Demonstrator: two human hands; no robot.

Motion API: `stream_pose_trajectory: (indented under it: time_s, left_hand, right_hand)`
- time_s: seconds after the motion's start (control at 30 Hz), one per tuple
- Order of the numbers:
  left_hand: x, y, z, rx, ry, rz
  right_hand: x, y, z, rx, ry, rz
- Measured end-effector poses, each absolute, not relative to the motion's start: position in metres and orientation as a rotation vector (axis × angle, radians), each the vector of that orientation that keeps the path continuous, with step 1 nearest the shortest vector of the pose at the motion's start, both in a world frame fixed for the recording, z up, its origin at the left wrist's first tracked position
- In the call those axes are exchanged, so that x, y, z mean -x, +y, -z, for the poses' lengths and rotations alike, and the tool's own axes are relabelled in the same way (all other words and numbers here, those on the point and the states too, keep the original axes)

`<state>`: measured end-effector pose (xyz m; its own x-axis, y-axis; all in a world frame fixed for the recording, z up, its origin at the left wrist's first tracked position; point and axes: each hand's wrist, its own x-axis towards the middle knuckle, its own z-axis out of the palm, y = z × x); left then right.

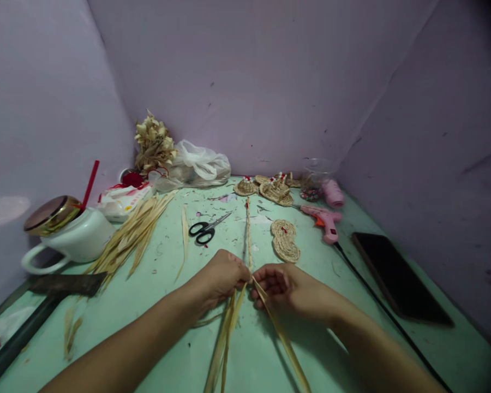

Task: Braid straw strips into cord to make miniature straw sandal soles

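Observation:
A thin straw braid runs from the far part of the table down to my two hands. My left hand is closed on the near end of the braid, where loose straw strands hang toward me. Close beside it, my right hand has its fingers curled and pinches another straw strand that slants down to the right. The fingertips of both hands almost meet. Right of the braid lies a coiled straw sole shape with a small red mark.
Black-handled scissors and a straw bundle lie left. A hammer and white mug stand nearer the left edge. To the right are a pink glue gun, its cord and a phone. Finished straw pieces sit behind.

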<state>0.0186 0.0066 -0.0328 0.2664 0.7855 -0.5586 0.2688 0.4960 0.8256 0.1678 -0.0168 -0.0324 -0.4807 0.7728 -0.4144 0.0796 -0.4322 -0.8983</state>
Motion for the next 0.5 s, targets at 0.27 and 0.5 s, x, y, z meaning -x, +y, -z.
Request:
stream_pose_trajectory:
  time_s: [0.27,0.5]
  left_hand:
    - [-0.018,0.008,0.031,-1.121,1.189,-0.431]
    - [-0.012,0.008,0.026,-1.54,1.314,-0.276]
  right_hand:
    - [-0.153,-0.015,0.044,1.381,-1.016,-1.782]
    - [-0.15,-0.014,0.053,1.445,-1.096,-1.591]
